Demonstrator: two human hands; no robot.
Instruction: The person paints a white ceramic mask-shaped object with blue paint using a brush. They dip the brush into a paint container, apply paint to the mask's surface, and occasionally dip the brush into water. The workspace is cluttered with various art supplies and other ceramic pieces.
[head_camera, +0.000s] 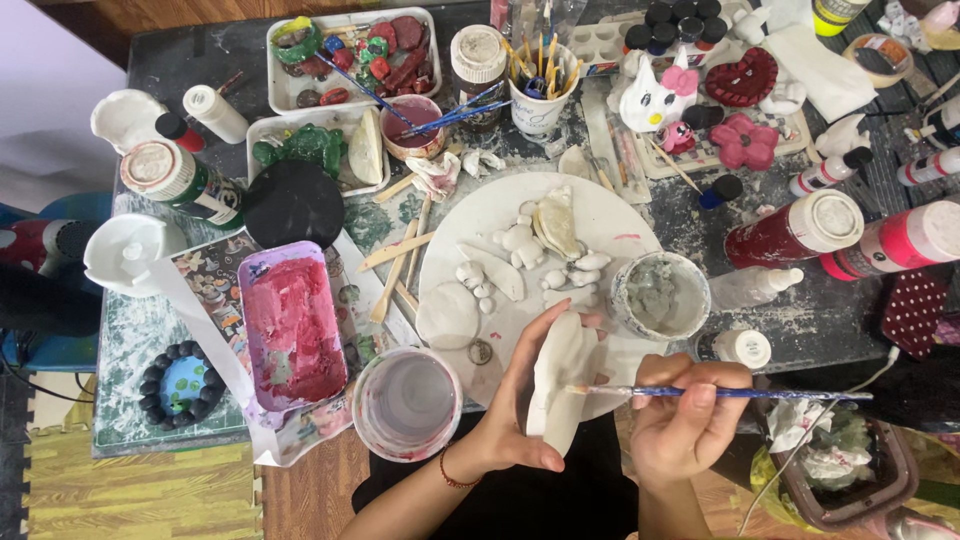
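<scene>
In the head view, a white plaster piece (562, 385) is held upright in the left hand (515, 420), the fingers closed around its edge and back, just above the near edge of the tabletop (170, 60). A thin brush with a blue handle (720, 393) is gripped in the right hand (685, 415), pinched between thumb and fingers, and its tip is laid against the piece's right side. The piece is seen to be plain white all over; no colour is visible on it, so the painting is judged to be barely begun, with almost the whole surface left to cover.

Just beyond the hands, a round white plate (620, 215) is set with several more unpainted white shapes. A small cup of greyish liquid (660, 295) is placed at the plate's right rim, and a cup of cloudy water (407, 402) stands near the left hand. A tray smeared with red paint (292, 325) lies to the left. Finished coloured pieces, among them a red heart (742, 77) and a pink flower (745, 142), are laid out at the far side, with red and pink paint bottles (800, 228) to the right.
</scene>
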